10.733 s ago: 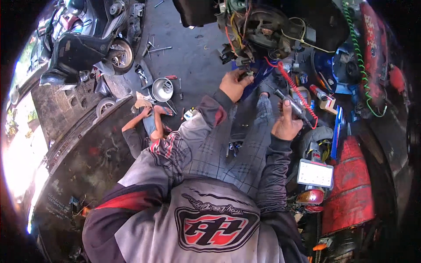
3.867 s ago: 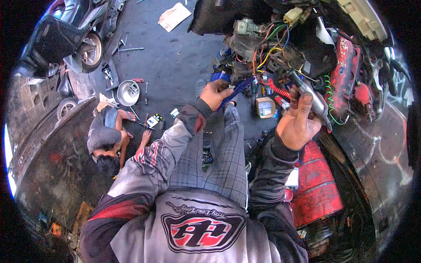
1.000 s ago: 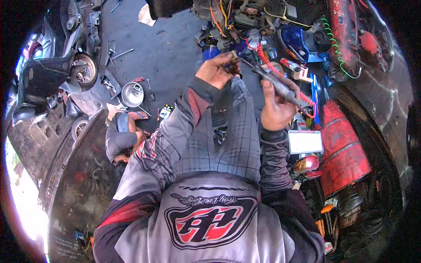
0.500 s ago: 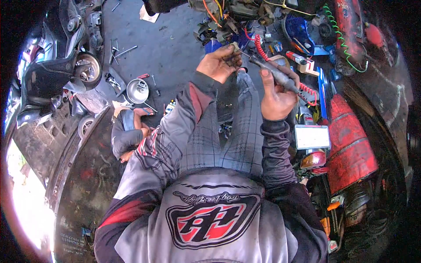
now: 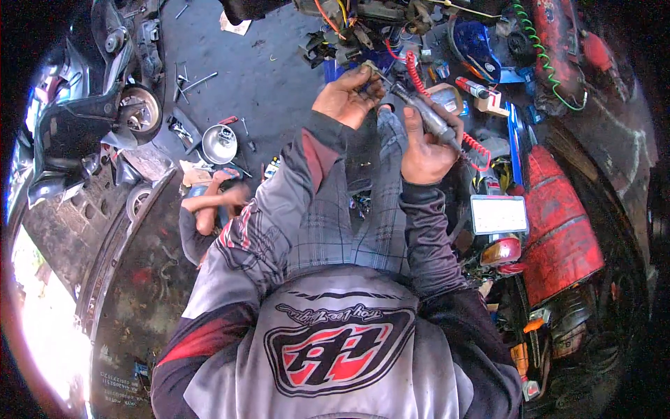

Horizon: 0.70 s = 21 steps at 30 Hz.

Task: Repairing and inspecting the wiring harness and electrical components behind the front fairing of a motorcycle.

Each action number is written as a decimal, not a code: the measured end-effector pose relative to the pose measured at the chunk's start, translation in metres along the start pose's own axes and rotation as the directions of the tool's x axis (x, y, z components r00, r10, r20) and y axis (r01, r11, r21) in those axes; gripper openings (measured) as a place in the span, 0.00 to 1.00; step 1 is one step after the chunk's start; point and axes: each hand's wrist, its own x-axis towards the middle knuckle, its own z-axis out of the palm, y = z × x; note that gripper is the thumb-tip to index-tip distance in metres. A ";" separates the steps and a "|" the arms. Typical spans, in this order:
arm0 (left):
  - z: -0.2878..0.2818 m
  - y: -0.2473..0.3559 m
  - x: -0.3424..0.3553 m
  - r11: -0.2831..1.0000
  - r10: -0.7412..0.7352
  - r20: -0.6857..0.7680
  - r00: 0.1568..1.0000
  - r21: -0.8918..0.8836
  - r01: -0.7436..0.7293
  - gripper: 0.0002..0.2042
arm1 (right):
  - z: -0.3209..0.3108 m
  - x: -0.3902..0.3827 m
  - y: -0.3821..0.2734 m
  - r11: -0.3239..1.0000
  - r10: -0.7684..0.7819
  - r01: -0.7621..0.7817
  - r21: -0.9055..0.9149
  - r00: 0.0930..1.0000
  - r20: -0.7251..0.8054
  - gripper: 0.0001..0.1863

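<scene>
Gray cylindrical tool sat in the right hand, just right of upper center, thumb laid along its near side and fingers wrapped around it. It slanted toward the upper left, its thin tip pointing at the left hand. Left hand, at upper center, had thumb and forefinger pinched on a small pale piece right by that tip; couldn't tell whether the tip touched it. Left hand's other fingers were loosely curled, palm partly showing. The tool thus lay between the two hands, gripped only by the right. Red coiled cord ran just above and behind the tool, reappearing below right of it. Orange wire hung at the top edge; metal bowl lay left of center, near a co-worker's arm.
</scene>
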 end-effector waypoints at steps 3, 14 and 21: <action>-0.001 -0.003 -0.002 0.998 0.034 -0.006 0.999 -0.048 -0.034 0.07 | -0.004 0.006 0.006 0.996 0.072 -0.070 0.053 0.997 -0.025 0.21; 0.002 -0.006 -0.004 0.988 0.140 -0.006 0.990 0.063 -0.140 0.05 | 0.001 0.006 0.018 0.967 0.208 -0.182 0.179 0.969 -0.135 0.20; 0.001 -0.008 -0.005 0.989 0.150 -0.008 0.989 -0.002 -0.150 0.06 | 0.004 0.007 0.013 0.971 0.189 -0.166 0.171 0.974 -0.127 0.19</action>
